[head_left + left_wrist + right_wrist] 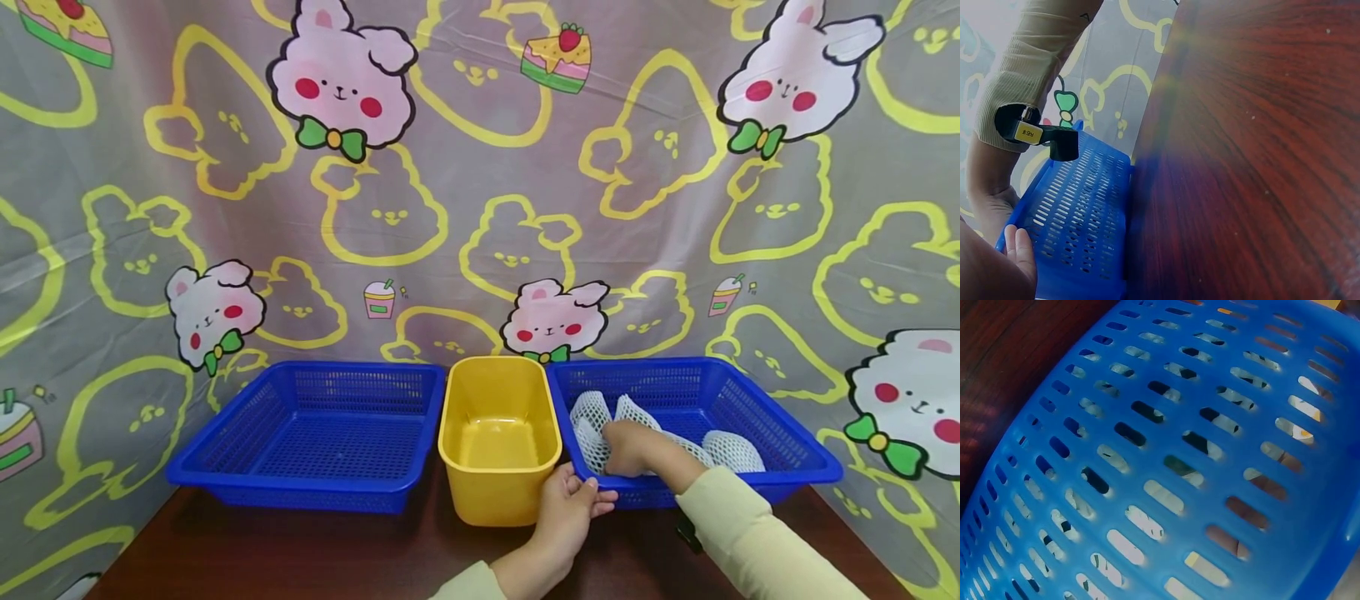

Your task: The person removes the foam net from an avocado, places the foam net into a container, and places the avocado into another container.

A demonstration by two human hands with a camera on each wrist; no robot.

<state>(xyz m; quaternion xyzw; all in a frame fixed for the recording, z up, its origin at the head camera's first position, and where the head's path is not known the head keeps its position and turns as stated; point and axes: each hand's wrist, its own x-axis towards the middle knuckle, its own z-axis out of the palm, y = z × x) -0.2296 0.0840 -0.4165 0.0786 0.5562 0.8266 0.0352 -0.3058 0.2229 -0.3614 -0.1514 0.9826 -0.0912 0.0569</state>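
Note:
Inside the right blue basket (813, 467) lie several things wrapped in white foam netting, among them a netted piece (591, 433) at its left end and a rounded one (733, 452) farther right. My right hand (633, 447) reaches down over the near rim, right against the left netted piece. Its fingertips are hidden, so I cannot tell whether they hold it. At the basket's near left corner my left hand (564, 510) touches the outside just under the rim. In the left wrist view, two fairly straight fingers (1020, 250) lie along the slotted wall.
A yellow bin (495, 500) stands between the right basket and another blue basket (292, 492) on the left. All three stand on a dark reddish wooden table (262, 550), with a patterned curtain (480, 167) behind. A black device (1063, 142) sits on the right wrist.

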